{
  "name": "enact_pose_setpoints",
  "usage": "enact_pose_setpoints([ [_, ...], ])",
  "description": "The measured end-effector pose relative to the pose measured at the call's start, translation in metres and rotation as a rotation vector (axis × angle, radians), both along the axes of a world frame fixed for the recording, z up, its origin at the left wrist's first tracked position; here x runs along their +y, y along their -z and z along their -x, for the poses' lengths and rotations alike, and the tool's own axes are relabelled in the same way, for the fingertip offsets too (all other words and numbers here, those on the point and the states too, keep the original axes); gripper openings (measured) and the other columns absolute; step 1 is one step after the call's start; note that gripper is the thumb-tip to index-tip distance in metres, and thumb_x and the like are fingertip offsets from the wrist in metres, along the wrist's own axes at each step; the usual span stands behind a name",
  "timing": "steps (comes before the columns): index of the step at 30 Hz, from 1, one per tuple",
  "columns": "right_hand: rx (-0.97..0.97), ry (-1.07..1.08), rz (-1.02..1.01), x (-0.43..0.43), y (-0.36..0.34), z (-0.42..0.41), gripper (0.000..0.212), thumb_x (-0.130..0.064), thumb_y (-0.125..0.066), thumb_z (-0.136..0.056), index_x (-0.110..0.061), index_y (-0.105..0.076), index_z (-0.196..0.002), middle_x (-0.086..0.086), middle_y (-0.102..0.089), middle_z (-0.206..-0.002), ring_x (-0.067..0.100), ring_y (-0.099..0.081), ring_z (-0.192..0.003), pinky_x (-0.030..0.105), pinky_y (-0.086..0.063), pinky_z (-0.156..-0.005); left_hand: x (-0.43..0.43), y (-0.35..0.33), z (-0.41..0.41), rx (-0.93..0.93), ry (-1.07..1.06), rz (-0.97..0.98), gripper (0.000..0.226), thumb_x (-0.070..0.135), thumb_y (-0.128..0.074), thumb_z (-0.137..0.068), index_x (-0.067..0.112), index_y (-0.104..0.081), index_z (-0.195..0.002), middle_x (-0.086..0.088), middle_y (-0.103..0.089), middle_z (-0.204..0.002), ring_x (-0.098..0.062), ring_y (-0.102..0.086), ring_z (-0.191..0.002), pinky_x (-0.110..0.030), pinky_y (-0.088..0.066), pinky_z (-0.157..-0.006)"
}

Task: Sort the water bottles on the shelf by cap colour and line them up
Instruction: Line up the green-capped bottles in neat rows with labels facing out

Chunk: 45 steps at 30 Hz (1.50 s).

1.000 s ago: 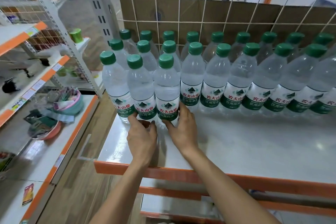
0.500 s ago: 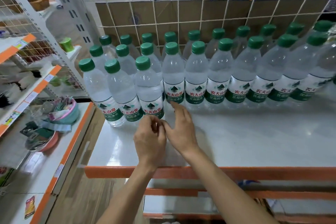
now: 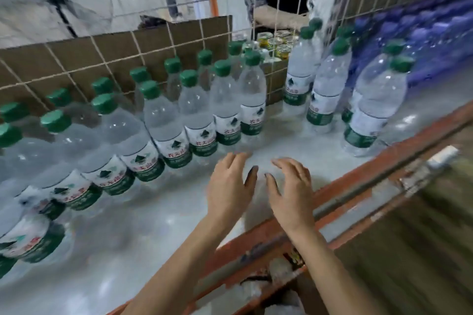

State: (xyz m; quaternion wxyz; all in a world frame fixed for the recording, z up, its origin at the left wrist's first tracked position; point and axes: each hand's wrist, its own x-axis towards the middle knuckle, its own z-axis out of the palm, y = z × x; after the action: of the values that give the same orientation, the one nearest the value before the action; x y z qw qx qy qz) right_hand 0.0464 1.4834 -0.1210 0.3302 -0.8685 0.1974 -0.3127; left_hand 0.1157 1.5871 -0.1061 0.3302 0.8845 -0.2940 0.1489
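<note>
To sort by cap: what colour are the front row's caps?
Green; the caps show best in head view.

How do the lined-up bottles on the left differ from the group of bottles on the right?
The left bottles stand packed side by side in straight rows; the right bottles stand loose, with gaps. The left bottles keep back by the cardboard; the right bottles reach the shelf's orange edge. Both have green caps, clear bodies and green labels, and stand upright.
</note>
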Motion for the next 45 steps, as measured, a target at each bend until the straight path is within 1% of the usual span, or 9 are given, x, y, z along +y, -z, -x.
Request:
enact_pose_setpoints([
  [3, -0.042, 0.174, -0.061, -0.063, -0.002, 0.015, 0.024, -0.014, -0.063, -0.086, -0.008, -0.062, -0.109, 0.008, -0.059, -0.110, 0.023, -0.052, -0.106, 0.009, -0.028, -0.086, -0.070, -0.001, 0.004, 0.069, 0.137, -0.015, 0.036, 0.028, -0.061, -0.088, 0.013, -0.060, -0.121, -0.007, -0.064, -0.113, -0.028, -0.060, -0.104, -0.036, -0.049, -0.081],
  [9, -0.111, 0.375, -0.163, -0.157, -0.001, 0.021, 0.037, -0.012, -0.066, -0.083, -0.001, -0.050, -0.115, 0.017, -0.051, -0.115, 0.030, -0.051, -0.108, 0.012, -0.033, -0.081, -0.179, 0.002, 0.009, 0.248, 0.286, -0.080, 0.058, 0.030, -0.065, -0.086, 0.011, -0.042, -0.136, -0.007, -0.053, -0.133, -0.024, -0.050, -0.121, -0.034, -0.041, -0.097],
  [16, -0.015, 0.209, -0.265, -0.203, 0.008, 0.013, 0.062, -0.020, -0.069, -0.082, -0.007, -0.039, -0.135, 0.009, -0.051, -0.130, 0.021, -0.043, -0.120, 0.011, -0.027, -0.092, -0.235, 0.020, 0.008, 0.386, 0.301, 0.032, 0.060, 0.026, -0.070, -0.073, 0.021, -0.044, -0.127, 0.002, -0.059, -0.123, -0.016, -0.057, -0.110, -0.040, -0.050, -0.087],
  [19, 0.003, 0.175, -0.242, -0.210, 0.010, 0.009, 0.065, -0.028, -0.074, -0.076, -0.013, -0.045, -0.132, 0.008, -0.055, -0.123, 0.023, -0.051, -0.113, 0.030, -0.041, -0.096, -0.235, 0.024, 0.007, 0.389, 0.298, 0.042, 0.063, 0.021, -0.068, -0.075, 0.020, -0.038, -0.131, 0.000, -0.058, -0.124, -0.020, -0.058, -0.108, -0.039, -0.049, -0.085],
  [23, 0.026, 0.170, -0.185, -0.216, 0.007, 0.007, 0.064, -0.036, -0.081, -0.064, -0.013, -0.055, -0.118, 0.008, -0.061, -0.110, 0.025, -0.060, -0.100, 0.032, -0.042, -0.095, -0.222, 0.024, 0.004, 0.413, 0.341, 0.034, 0.071, 0.025, -0.069, -0.076, 0.024, -0.033, -0.137, 0.002, -0.056, -0.130, -0.019, -0.057, -0.113, -0.041, -0.050, -0.088],
  [29, 0.098, -0.042, -0.214, -0.173, 0.010, 0.000, 0.070, -0.038, -0.079, -0.066, -0.019, -0.046, -0.124, 0.002, -0.058, -0.115, 0.023, -0.056, -0.105, 0.045, -0.050, -0.088, -0.162, 0.027, 0.004, 0.405, 0.233, 0.001, 0.070, 0.024, -0.068, -0.081, 0.025, -0.030, -0.140, 0.001, -0.056, -0.132, -0.022, -0.054, -0.117, -0.038, -0.048, -0.092],
  [33, 0.157, -0.252, -0.208, -0.130, 0.011, -0.014, 0.070, -0.029, -0.079, -0.068, -0.022, -0.042, -0.128, -0.001, -0.059, -0.118, 0.023, -0.056, -0.106, 0.045, -0.051, -0.087, -0.101, 0.023, 0.001, 0.397, 0.099, 0.015, 0.069, 0.020, -0.069, -0.081, 0.022, -0.034, -0.140, -0.001, -0.059, -0.127, -0.021, -0.055, -0.114, -0.024, -0.041, -0.081],
  [38, 0.223, -0.439, -0.194, -0.059, 0.011, -0.038, 0.070, -0.036, -0.079, -0.067, -0.031, -0.045, -0.128, -0.006, -0.057, -0.122, 0.018, -0.056, -0.109, 0.044, -0.052, -0.087, -0.019, 0.015, 0.004, 0.441, -0.044, 0.012, 0.068, 0.023, -0.069, -0.083, 0.023, -0.034, -0.140, 0.002, -0.058, -0.130, -0.020, -0.054, -0.116, -0.021, -0.037, -0.078],
  [45, 0.203, -0.631, -0.239, 0.052, 0.013, -0.054, 0.067, -0.033, -0.080, -0.068, -0.032, -0.046, -0.126, -0.010, -0.056, -0.121, 0.013, -0.055, -0.108, 0.037, -0.053, -0.085, 0.092, 0.013, 0.012, 0.430, -0.239, 0.077, 0.050, 0.011, -0.072, -0.079, 0.016, -0.050, -0.124, 0.020, -0.054, -0.098, 0.000, -0.055, -0.083, -0.005, -0.037, -0.070],
])
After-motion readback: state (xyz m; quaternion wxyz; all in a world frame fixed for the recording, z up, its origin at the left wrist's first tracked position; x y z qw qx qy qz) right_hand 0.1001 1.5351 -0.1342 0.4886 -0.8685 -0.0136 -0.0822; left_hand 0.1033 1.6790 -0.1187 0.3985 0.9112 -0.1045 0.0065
